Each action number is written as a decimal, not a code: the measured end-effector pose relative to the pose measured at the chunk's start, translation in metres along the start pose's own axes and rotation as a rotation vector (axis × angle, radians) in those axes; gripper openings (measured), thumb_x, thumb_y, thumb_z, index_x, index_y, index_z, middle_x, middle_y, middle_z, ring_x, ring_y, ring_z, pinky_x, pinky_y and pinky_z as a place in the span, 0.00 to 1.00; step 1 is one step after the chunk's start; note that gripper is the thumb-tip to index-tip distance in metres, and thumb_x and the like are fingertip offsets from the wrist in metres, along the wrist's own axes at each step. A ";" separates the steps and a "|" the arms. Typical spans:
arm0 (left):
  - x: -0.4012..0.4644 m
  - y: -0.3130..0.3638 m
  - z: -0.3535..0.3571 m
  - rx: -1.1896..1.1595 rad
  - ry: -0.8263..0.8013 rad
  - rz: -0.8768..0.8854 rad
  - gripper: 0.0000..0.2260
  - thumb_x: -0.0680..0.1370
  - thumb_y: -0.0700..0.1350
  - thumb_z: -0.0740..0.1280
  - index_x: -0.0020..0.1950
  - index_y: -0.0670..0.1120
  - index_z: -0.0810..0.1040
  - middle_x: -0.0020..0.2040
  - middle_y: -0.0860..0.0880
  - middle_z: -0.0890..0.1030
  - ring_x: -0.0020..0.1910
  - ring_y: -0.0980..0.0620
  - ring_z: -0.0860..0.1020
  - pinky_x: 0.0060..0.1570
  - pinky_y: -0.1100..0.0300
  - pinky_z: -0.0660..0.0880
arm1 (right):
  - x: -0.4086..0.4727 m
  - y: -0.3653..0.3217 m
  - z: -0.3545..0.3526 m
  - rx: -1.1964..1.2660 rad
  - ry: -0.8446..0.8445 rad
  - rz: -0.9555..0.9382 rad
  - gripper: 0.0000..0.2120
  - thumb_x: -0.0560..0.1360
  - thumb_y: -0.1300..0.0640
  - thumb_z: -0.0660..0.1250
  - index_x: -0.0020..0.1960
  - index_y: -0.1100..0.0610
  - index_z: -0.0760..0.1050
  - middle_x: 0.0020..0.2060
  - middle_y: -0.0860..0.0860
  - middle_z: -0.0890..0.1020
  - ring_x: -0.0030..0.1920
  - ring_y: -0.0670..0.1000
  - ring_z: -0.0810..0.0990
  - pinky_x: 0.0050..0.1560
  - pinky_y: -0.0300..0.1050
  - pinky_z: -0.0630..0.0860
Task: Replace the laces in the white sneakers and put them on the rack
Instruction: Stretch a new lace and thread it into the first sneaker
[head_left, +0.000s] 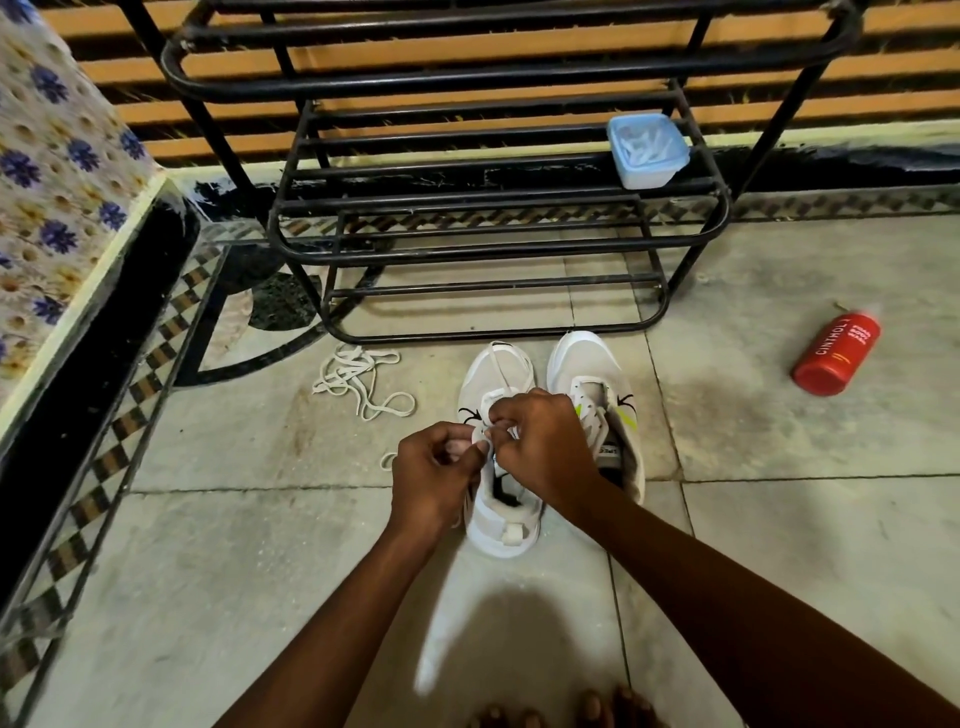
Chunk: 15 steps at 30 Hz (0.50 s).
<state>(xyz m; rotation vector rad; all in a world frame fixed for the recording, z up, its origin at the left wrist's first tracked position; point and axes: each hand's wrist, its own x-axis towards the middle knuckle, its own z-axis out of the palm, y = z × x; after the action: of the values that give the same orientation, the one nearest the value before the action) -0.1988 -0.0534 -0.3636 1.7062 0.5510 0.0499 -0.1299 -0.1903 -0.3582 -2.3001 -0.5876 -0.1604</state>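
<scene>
Both hands work over the left sneaker (496, 452), toe toward the rack (493, 218): left hand (434, 470) and right hand (543, 441) each pinch its lace (498, 371).

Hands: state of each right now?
Left hand: pinching the lace at the left sneaker.
Right hand: pinching the same lace.

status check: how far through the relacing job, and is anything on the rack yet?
Done: a loose lace lies on the floor left of the sneakers, seemingly pulled out. In hand: both hands, left hand and right hand, pinch a white lace at the left sneaker. Left: the right sneaker shows empty eyelets. Both sit on the floor; the rack holds only a plastic container.
</scene>
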 end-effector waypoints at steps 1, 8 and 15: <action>0.000 0.001 0.000 0.013 -0.002 0.007 0.05 0.76 0.39 0.77 0.48 0.47 0.85 0.39 0.45 0.86 0.39 0.48 0.84 0.44 0.52 0.82 | 0.001 -0.003 0.000 0.039 0.007 0.034 0.10 0.63 0.63 0.70 0.30 0.51 0.71 0.24 0.47 0.70 0.29 0.48 0.68 0.32 0.39 0.64; 0.000 0.003 -0.001 0.044 -0.006 0.011 0.05 0.74 0.37 0.77 0.47 0.45 0.85 0.41 0.41 0.86 0.39 0.45 0.84 0.46 0.48 0.82 | 0.004 -0.006 0.004 -0.074 -0.106 0.066 0.03 0.60 0.58 0.63 0.31 0.56 0.75 0.26 0.53 0.77 0.31 0.57 0.75 0.33 0.48 0.75; -0.002 0.009 -0.003 -0.026 -0.068 -0.007 0.08 0.74 0.31 0.74 0.49 0.41 0.85 0.43 0.36 0.84 0.38 0.50 0.80 0.42 0.57 0.77 | 0.008 -0.010 0.004 0.090 -0.126 0.314 0.02 0.62 0.56 0.68 0.31 0.54 0.76 0.25 0.48 0.75 0.32 0.52 0.77 0.36 0.39 0.69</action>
<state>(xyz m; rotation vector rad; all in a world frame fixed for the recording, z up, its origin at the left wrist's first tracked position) -0.1984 -0.0528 -0.3538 1.6746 0.5033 -0.0059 -0.1281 -0.1783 -0.3521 -2.2917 -0.2823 0.1586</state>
